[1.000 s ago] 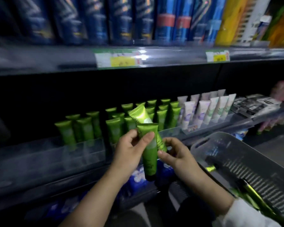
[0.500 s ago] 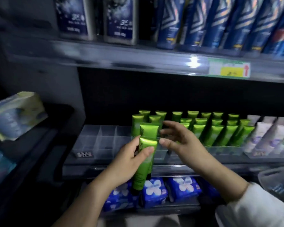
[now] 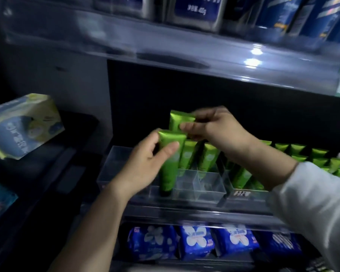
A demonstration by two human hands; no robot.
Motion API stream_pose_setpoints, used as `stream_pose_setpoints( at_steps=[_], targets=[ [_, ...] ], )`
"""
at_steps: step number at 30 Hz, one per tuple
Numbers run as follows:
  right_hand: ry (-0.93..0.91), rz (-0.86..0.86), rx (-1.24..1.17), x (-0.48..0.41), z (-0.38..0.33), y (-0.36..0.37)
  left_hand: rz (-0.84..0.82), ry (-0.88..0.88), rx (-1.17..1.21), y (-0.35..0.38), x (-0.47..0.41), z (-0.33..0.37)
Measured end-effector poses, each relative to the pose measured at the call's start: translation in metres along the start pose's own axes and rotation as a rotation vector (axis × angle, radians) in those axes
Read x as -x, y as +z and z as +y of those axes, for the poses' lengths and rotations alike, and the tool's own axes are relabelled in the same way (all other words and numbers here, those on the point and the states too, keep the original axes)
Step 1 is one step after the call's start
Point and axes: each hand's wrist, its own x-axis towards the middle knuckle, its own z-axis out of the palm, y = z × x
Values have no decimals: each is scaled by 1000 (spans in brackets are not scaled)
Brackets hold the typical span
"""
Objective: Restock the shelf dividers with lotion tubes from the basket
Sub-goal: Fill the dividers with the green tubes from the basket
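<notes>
My left hand [image 3: 145, 163] grips a green lotion tube [image 3: 169, 165] upright, its dark cap down at the front of the clear shelf divider tray [image 3: 204, 185]. My right hand [image 3: 216, 128] pinches the flat top of a second green tube [image 3: 178, 121], held above the tray's back cells. Two more green tubes [image 3: 188, 156] stand in the tray behind my left hand's tube. Rows of green tubes [image 3: 302, 154] fill the dividers to the right. The basket is out of view.
An upper shelf edge [image 3: 185, 61] with blue packs hangs close above my hands. A pale tissue pack [image 3: 22, 124] lies on the dark shelf at left. Blue floral packets [image 3: 194, 240] line the shelf below. Several front cells of the clear tray hold nothing.
My view shifted left and closer to the clear tray. My right hand took a second green tube and raised it over the back cells. My left hand lowered its tube towards the tray's front.
</notes>
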Motion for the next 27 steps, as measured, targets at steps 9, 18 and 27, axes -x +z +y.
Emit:
stream_pose_setpoints(
  at_steps=[9,18,27],
  targets=[
    [-8,247,191,-61,18,8,625,26,190,-37,-19,-17],
    [68,54,529,-77,54,11,672,-60,134,-18,-28,-33],
    [93,-68,834,-74,56,15,662,-69,42,-14,-31,-45]
  ],
)
